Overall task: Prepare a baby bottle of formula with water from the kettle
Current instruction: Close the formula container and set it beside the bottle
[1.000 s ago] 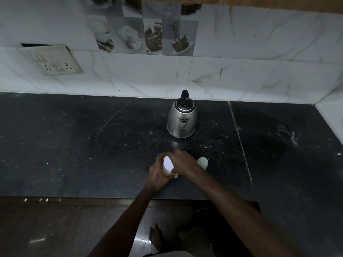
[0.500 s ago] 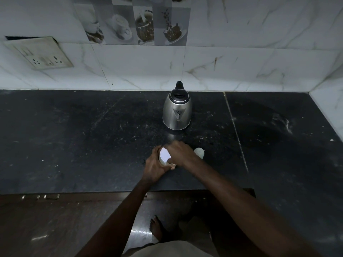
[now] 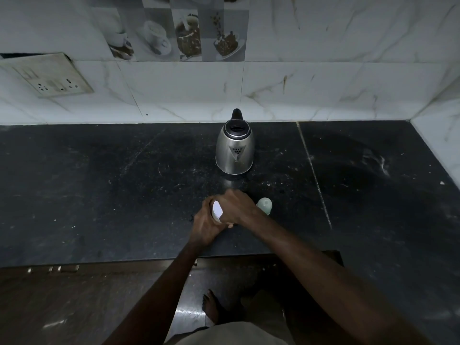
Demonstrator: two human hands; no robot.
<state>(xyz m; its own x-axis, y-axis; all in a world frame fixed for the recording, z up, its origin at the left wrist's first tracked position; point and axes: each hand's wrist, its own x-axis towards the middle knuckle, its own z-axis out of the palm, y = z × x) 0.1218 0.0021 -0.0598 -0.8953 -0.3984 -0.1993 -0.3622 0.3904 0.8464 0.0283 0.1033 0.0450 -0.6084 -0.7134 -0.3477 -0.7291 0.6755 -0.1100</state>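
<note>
You face a black stone counter (image 3: 99, 195) w/ pale seam (image 3: 314, 175) at right. White marble-look wall tiles (image 3: 323, 58) behind; coffee-picture tiles (image 3: 174, 33) up top, socket plate (image 3: 49, 75) at left. Dark glossy floor (image 3: 184, 327) below. Light dim.

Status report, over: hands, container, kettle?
Gripping white container: left hand, right hand. Behind it, kettle upright, untouched. Beside right hand, pale green cap.
</note>
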